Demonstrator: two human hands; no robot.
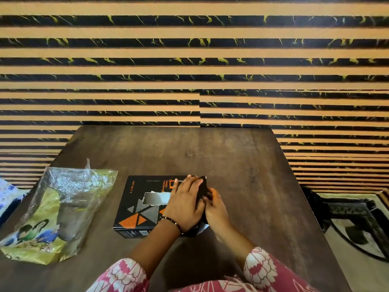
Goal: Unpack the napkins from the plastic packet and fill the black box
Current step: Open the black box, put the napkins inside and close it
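Observation:
A black tissue box with orange and grey triangles lies flat in the middle of the table, and white napkin shows through its torn top slot. My left hand presses flat on the box's right end. My right hand grips the black end flap at the box's right side. A sliver of white napkin pokes out under that end. The clear and yellow plastic packet lies crumpled and flat at the left of the table.
The dark wooden table stands against a striped black and tan wall. A patterned rug lies on the floor at the right. Blue and white fabric shows at the left edge.

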